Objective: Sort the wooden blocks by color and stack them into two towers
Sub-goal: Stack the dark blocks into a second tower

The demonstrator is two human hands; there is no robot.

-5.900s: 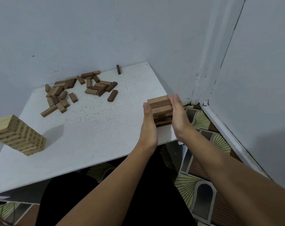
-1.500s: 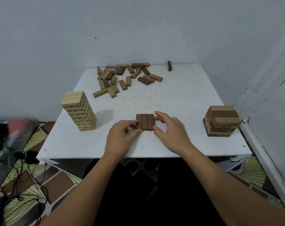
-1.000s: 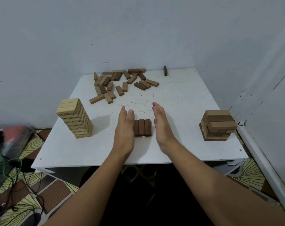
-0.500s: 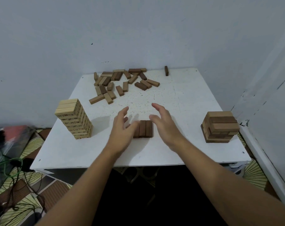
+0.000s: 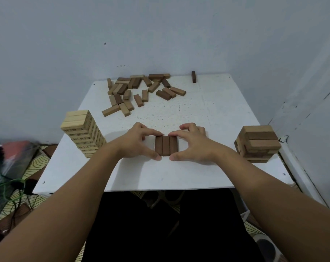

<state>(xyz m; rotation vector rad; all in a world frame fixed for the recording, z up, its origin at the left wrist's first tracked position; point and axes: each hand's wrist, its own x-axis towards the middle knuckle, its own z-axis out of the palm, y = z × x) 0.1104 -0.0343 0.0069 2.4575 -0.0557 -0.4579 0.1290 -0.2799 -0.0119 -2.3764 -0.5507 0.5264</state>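
White table (image 5: pixel 213 114) against grey wall (image 5: pixel 160 35)

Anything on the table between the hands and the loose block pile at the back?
Nothing visible. Both the left hand and right hand sit at the row of three dark blocks; past it there is only bare white table up to the loose pile.

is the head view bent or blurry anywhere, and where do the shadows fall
Head view: wide-angle bending bows the white table edges and wall corner; centre is sharp, the left floor clutter soft. Light is even, no glare; the pale tower casts a faint shadow to its right.
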